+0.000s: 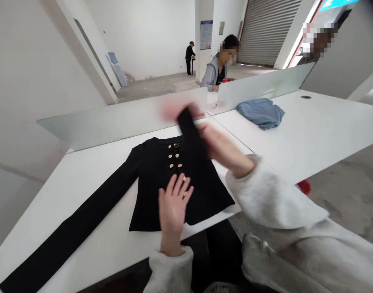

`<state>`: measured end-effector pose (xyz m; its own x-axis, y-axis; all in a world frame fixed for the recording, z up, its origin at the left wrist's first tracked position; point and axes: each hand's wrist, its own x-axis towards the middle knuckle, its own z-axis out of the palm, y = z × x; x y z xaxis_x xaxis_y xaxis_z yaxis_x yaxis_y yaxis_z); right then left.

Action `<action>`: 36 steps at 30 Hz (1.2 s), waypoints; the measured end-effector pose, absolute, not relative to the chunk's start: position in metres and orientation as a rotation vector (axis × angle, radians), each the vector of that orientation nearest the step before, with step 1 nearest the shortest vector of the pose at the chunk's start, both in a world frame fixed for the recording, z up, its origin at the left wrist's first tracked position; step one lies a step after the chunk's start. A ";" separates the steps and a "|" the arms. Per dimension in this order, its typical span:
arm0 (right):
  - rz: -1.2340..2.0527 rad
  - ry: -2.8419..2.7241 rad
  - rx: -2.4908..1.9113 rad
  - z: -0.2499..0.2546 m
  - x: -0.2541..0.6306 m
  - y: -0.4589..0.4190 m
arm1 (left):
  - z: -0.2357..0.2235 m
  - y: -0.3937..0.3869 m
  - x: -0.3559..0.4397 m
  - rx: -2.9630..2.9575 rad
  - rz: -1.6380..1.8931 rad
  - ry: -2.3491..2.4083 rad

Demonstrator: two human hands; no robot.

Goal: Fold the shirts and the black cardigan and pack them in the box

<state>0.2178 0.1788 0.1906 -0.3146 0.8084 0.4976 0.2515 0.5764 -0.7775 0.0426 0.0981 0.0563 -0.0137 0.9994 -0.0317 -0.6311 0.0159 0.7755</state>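
We get bright, flat light with faint shadows. The right hand blurs with motion, and the frame's edges bow outward.

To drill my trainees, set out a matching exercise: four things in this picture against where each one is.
Things:
1 left hand
2 right hand
3 blue cloth
4 red object

Places:
A on the floor
B at the raised black sleeve
C on the other table
D over the black jacket

Pairs: 1-D, 2-B, 3-C, 4-A
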 end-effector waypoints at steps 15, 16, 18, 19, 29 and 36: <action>0.776 -1.519 -1.480 0.032 0.277 0.291 | 0.030 0.090 -0.037 0.175 1.515 1.013; 0.844 -1.474 -1.489 0.023 0.281 0.299 | 0.031 0.091 -0.037 0.184 1.511 1.067; 0.954 -1.434 -1.480 0.010 0.282 0.310 | 0.033 0.091 -0.038 0.202 1.539 1.169; 0.968 -1.426 -1.476 0.005 0.279 0.314 | 0.034 0.089 -0.039 0.220 1.571 1.205; 0.733 -1.683 -1.411 -0.014 0.254 0.340 | 0.020 0.042 -0.102 0.812 1.348 1.956; 0.188 -1.936 -1.385 0.011 0.250 0.321 | 0.073 -0.002 -0.195 0.344 0.710 3.090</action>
